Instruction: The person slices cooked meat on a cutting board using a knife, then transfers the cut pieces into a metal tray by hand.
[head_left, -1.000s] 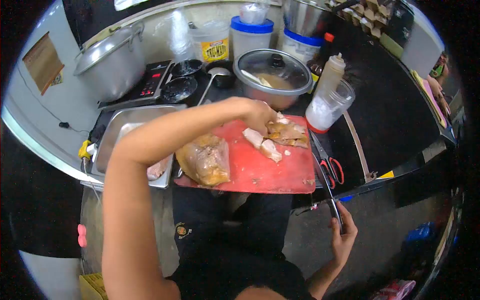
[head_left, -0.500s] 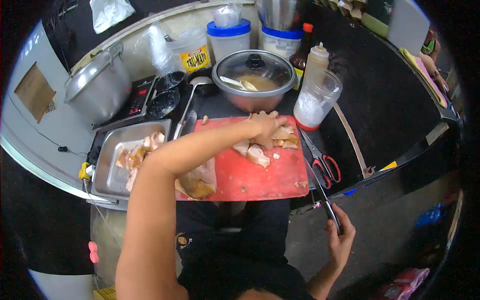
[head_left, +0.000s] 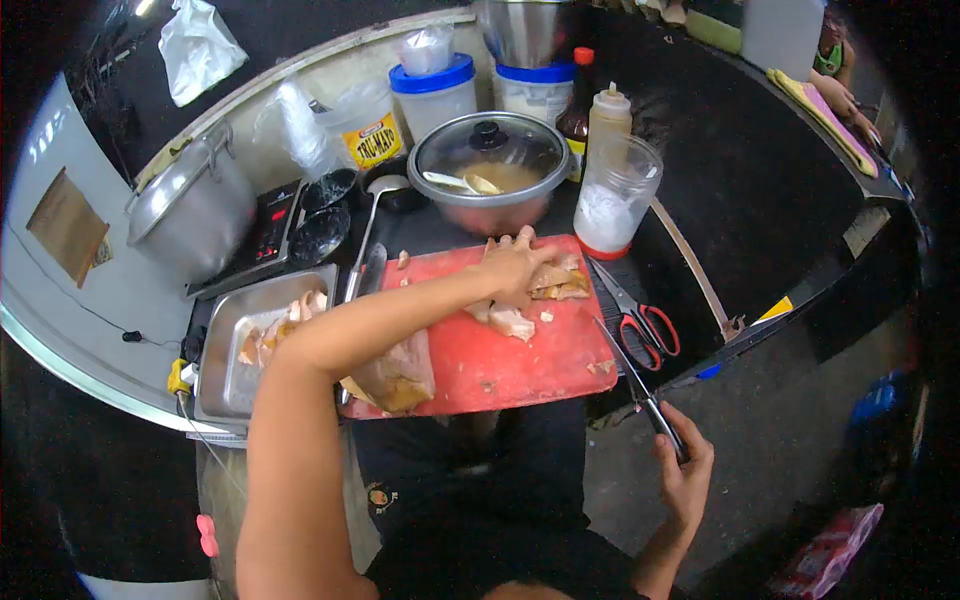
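Observation:
My left arm reaches across the red cutting board [head_left: 480,370]. My left hand [head_left: 512,270] lies over cut pieces of pale, skin-on meat [head_left: 560,278] at the board's far right, its fingers spread and touching them. A larger piece of meat [head_left: 400,375] rests on the left part of the board, partly behind my forearm. In my right hand [head_left: 685,460] is a knife [head_left: 650,405], held by its black handle off the near right corner, blade pointing up toward the board. Red-and-black scissors [head_left: 645,325] lie just right of the board.
A metal tray [head_left: 225,375] with more meat stands at left, beside a ladle [head_left: 370,225]. Behind the board are a lidded bowl [head_left: 490,205], a jar of white powder [head_left: 610,215], a squeeze bottle [head_left: 608,120] and a large pot [head_left: 190,205]. Another person's hand [head_left: 835,95] shows far right.
My left hand has shifted slightly left over the meat, and its fingers are spread wider. The view has tilted a little. My right hand still holds the knife in about the same place.

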